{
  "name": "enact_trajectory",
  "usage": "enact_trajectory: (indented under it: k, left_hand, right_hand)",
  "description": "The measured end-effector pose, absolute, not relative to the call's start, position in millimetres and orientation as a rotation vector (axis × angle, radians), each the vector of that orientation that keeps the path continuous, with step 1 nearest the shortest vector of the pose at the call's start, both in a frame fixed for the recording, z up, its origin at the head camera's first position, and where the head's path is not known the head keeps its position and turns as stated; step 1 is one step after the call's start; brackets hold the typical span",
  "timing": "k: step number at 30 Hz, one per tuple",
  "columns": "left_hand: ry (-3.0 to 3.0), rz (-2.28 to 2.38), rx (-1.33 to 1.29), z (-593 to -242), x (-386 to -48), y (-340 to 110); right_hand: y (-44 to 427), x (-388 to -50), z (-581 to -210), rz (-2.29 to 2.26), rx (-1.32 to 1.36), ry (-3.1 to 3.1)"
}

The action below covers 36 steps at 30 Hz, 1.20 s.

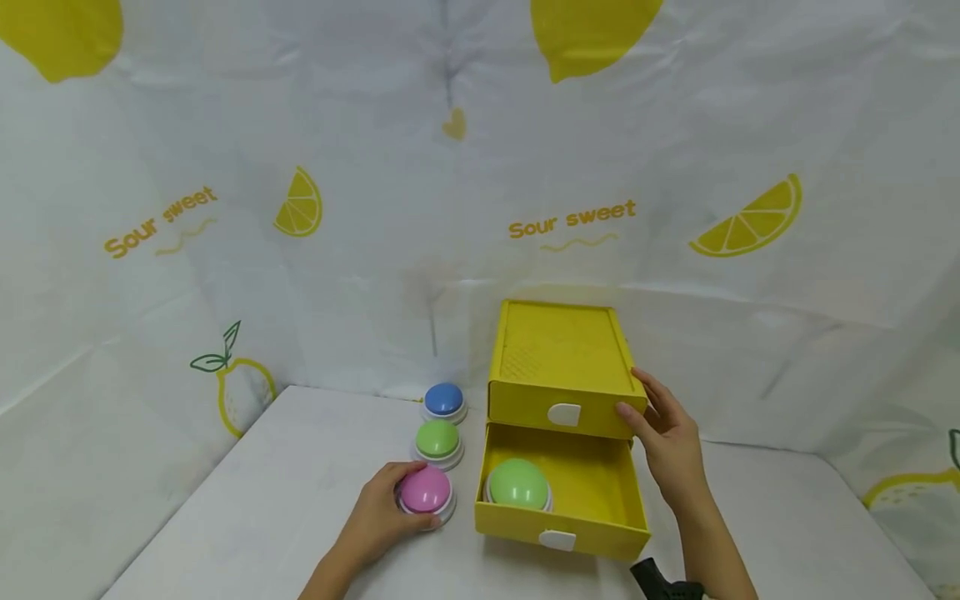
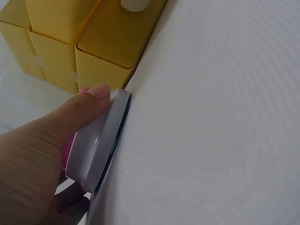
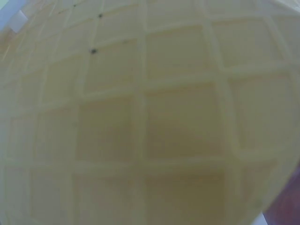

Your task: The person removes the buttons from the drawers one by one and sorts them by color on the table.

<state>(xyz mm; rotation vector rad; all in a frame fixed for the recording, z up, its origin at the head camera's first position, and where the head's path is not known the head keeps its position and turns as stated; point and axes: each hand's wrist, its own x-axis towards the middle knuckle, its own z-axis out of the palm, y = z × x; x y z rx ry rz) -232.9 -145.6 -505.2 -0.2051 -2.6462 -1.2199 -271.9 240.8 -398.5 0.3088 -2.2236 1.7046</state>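
My left hand holds a pink dome button by its white base, thumb on the near side and fingers on the far side. In the left wrist view, the button's white base is tilted in the picture, close to the tabletop. A yellow two-drawer box stands to the right, its lower drawer pulled out. Inside that drawer, at the left, sits a light green dome button. My right hand grips the box's upper right front corner, thumb against the front.
Behind the pink button stand a green dome button and a blue one, in a row on the white table. A lemon-print cloth hangs behind. The box's yellow gridded side fills most of the right wrist view.
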Motion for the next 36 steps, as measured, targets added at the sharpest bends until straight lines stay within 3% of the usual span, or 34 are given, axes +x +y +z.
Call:
enact_trajectory:
  k: [14,21,26,31,36]
  left_hand:
    - [-2.638,-1.143,-0.166,-499.3,-234.8,-133.1]
    - [-2.319,-1.191,-0.482,-430.2,-219.2,-108.2]
    - [-2.445,-1.409,-0.702,-381.6,-212.7,-78.8]
    - [-2.648,-1.464,-0.840,-362.6,-215.2,-54.3]
    - [-2.775,-1.145,-0.960,-354.4,-217.2,-38.9]
  right_hand:
    - [241.4,-273.2,-398.7,1.693,0.283,-2.240]
    - [239.9,-272.8,-397.3,1.689,0.276,-2.249]
    - [240.7,-271.9,-396.9,1.694,0.259,-2.254]
    - [241.2,-271.4,-397.3,1.717,0.281,-2.234]
    - [240.9,-271.2,-398.2,1.717,0.290,-2.240]
